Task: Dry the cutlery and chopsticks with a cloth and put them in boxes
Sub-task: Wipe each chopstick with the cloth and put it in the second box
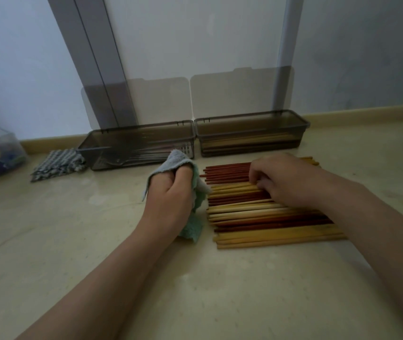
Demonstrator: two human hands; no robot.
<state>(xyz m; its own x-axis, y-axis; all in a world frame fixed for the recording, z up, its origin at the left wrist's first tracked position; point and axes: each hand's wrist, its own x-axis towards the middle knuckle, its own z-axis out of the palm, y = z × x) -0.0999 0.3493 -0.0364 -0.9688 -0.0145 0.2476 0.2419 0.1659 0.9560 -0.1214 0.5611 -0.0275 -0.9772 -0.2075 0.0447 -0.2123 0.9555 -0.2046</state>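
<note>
On the pale floor by a grey wall, we see chopsticks (269,217), red-brown and pale yellow, lying in one flat row. The fingers of our right hand (286,180) curl onto them, pinching. Our left hand (168,200) clutches a blue-green cloth (183,165) just beside the row's left ends. Two smoky boxes (146,127) stand open behind, and bare floor spreads nearer us.

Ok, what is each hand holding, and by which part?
The left hand grips the cloth bunched around its middle. The right hand curls its fingers onto the chopsticks; whether it has a grip on any cannot be told.
</note>
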